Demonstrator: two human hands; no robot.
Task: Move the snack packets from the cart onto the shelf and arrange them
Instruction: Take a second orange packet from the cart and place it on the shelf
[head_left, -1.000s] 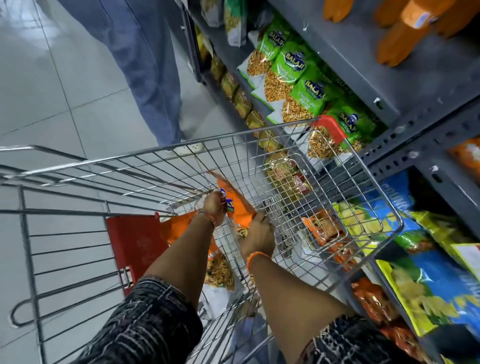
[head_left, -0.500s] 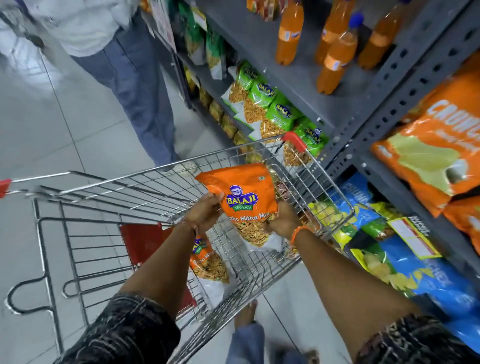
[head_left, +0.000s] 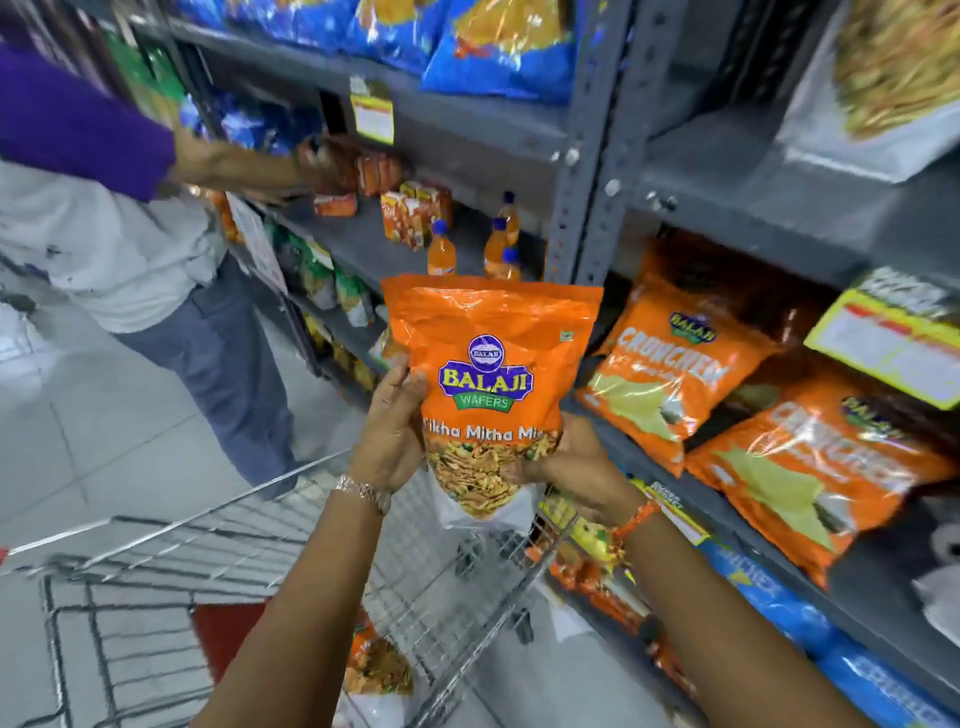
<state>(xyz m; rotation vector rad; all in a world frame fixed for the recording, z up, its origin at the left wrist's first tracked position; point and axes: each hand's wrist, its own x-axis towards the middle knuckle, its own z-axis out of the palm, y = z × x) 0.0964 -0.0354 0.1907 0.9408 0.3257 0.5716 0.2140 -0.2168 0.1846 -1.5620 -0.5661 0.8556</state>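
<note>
**Inspector:** Where is the item under handling?

**Assistant:** The orange Balaji packet is held upright in mid-air, above the wire cart and in front of the grey shelf on the right. It touches neither.

**Inspector:** Grip?

**Assistant:** Both hands are on its lower half. The left hand clasps the left edge, fingers pressed together and wrapped around the side. The right hand supports the lower right corner from beneath, fingers curled against the clear window; whether they are spread behind it, I cannot tell.

**Inspector:** Cart contents?

**Assistant:** One more orange packet lies at the near end of the basket, beside a red panel.

**Inspector:** Shelf condition?

**Assistant:** Orange Crunchem packets lie tilted on the right-hand shelf, just right of the held packet. Orange drink bottles stand on the far shelf behind it.

**Inspector:** Anyone else present?

**Assistant:** A second person stands at far left, arm reaching to the shelving.
</note>
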